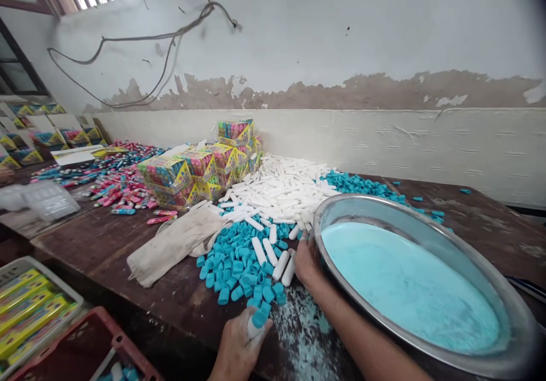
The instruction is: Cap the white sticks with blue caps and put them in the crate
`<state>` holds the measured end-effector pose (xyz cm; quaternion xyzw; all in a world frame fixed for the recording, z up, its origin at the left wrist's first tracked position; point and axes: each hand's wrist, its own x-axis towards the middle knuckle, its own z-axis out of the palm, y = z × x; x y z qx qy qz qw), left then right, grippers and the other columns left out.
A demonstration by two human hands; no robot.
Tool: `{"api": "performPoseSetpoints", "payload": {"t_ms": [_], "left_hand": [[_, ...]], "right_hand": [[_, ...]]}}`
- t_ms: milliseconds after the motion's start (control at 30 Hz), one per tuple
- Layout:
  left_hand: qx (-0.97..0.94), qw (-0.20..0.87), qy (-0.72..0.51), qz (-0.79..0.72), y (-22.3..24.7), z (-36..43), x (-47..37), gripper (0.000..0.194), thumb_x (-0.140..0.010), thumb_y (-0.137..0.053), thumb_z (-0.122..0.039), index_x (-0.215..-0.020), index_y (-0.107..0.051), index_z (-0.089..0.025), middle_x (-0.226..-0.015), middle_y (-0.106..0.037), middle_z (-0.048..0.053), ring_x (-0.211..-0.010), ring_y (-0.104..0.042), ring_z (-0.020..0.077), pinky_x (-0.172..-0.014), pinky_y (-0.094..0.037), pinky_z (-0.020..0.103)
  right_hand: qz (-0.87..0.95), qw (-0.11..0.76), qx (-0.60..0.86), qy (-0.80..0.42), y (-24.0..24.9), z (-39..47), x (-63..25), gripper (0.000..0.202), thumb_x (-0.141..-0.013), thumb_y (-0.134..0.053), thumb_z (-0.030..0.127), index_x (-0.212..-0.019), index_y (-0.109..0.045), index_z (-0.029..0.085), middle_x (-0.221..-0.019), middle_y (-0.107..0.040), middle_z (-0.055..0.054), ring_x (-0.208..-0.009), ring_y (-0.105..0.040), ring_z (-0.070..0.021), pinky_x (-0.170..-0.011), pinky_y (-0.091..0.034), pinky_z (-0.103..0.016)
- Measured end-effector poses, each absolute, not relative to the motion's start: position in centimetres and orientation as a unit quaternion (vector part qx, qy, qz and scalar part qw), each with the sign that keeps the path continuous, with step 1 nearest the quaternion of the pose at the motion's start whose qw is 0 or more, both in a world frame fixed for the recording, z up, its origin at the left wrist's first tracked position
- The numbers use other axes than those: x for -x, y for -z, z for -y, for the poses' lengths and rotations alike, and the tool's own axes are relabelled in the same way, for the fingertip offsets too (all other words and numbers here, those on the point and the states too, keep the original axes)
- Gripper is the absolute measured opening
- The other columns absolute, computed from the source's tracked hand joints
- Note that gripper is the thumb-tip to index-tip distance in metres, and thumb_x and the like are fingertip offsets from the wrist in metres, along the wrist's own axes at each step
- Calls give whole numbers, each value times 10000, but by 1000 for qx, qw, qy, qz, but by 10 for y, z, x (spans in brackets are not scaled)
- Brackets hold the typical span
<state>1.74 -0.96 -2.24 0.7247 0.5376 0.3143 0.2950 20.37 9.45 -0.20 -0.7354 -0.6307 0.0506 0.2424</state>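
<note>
My left hand (242, 340) is closed around a white tube with a blue cap (259, 318) on its upper end, at the table's front edge. Loose blue caps (239, 256) are heaped just beyond it. My right hand (306, 260) reaches to the near edge of the pile of white tubes (281, 190), its fingers stretched out and partly hidden beside the basin rim. Several white tubes lie by its wrist side on the caps. A large metal basin (384, 202) holding pale blue powder stands right of my right forearm, tilted toward me.
A cloth bag (174, 247) lies left of the caps. Behind it are stacked display boxes (205, 165) and pink and blue markers (123, 190). At lower left stand a red crate (91, 335) and a pale tray (70, 293) of yellow packs. More blue caps (362, 185) lie behind the basin.
</note>
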Motion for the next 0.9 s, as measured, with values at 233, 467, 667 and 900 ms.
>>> {"api": "performPoseSetpoints", "payload": {"t_ms": [233, 467, 667, 900], "left_hand": [[-728, 299, -348, -509, 35, 5, -15, 345, -802, -385, -489, -717, -551, -198, -629, -586, 3, -571, -541, 130, -564, -428, 194], [-717, 337, -334, -511, 28, 5, -13, 320, -805, -423, -466, -796, -584, -189, -701, -626, 5, -655, -573, 142, -620, -435, 190], [-714, 357, -321, -510, 18, 7, -12, 300, -812, -448, -440, -807, -590, -176, -710, -626, 2, -653, -564, 128, -610, -418, 178], [-711, 298, -374, -517, 20, 14, -12, 294, -804, -471, -419, -670, -531, -164, -531, -513, -31, -489, -467, 87, -474, -358, 166]], "right_hand": [[558, 186, 808, -31, 3, -124, -200, 619, -816, -427, 435, -1254, -384, 0, -1278, -353, -305, -1212, -303, -384, -924, -281, -478], [686, 126, 706, -122, -5, -66, -177, 488, -834, -388, 441, -1221, -489, 162, -1394, -304, -130, -1260, -254, -329, -950, -281, -506], [796, 207, 549, -151, -9, 6, -190, 376, -852, -323, 189, -1161, -533, 146, -1277, -461, -124, -1204, -369, -214, -1001, -291, -351], [723, 207, 637, -169, -24, 17, -233, 240, -809, -393, 150, -875, -624, 137, -838, -584, -83, -782, -563, -176, -732, -434, -277]]}}
